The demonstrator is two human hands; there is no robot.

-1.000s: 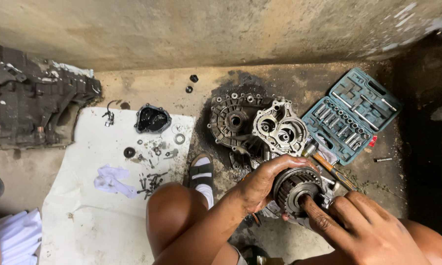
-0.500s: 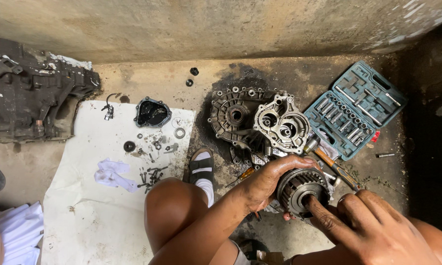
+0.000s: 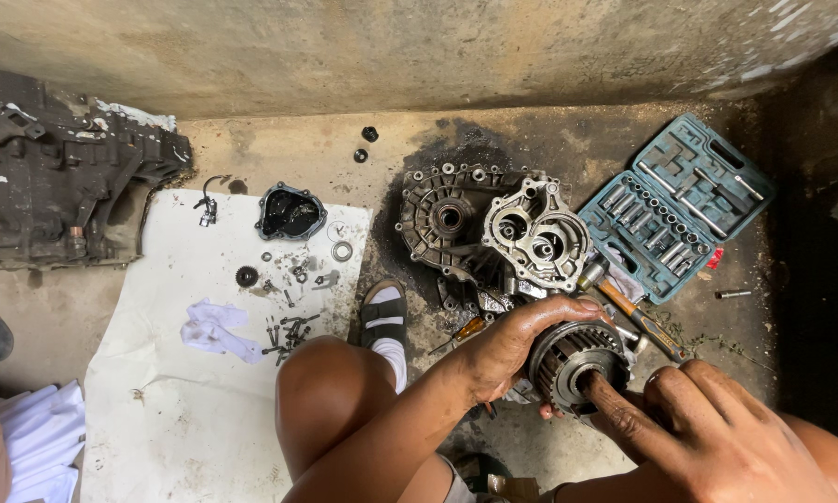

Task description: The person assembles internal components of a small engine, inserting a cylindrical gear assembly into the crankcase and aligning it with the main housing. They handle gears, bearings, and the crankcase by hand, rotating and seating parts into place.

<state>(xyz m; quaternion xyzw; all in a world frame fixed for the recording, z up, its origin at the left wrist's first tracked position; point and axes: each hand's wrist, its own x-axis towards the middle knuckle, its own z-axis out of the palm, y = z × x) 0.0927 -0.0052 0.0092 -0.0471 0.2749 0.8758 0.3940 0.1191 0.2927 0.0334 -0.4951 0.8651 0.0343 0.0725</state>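
Note:
My left hand (image 3: 517,345) grips a round toothed gear hub (image 3: 570,359) from its left side and holds it just above the floor. My right hand (image 3: 689,424) comes in from the lower right, with its index finger pushed into the hub's centre hole. Both hands are smeared with dark grease. Just beyond the hub lie an aluminium gearbox housing (image 3: 456,219) and a smaller cover plate (image 3: 535,233) resting on it.
An open teal socket set (image 3: 675,205) lies at the right, a hammer (image 3: 628,312) beside it. A white sheet (image 3: 195,363) at left carries a black cover (image 3: 290,211), a small gear, bolts and a rag. A large dirty transmission case (image 3: 56,177) sits far left. My knee (image 3: 331,396) and sandalled foot (image 3: 385,321) are below.
The view has drifted slightly. My left hand keeps its grip on the gear hub, and my right index finger has pushed further into the hub's centre.

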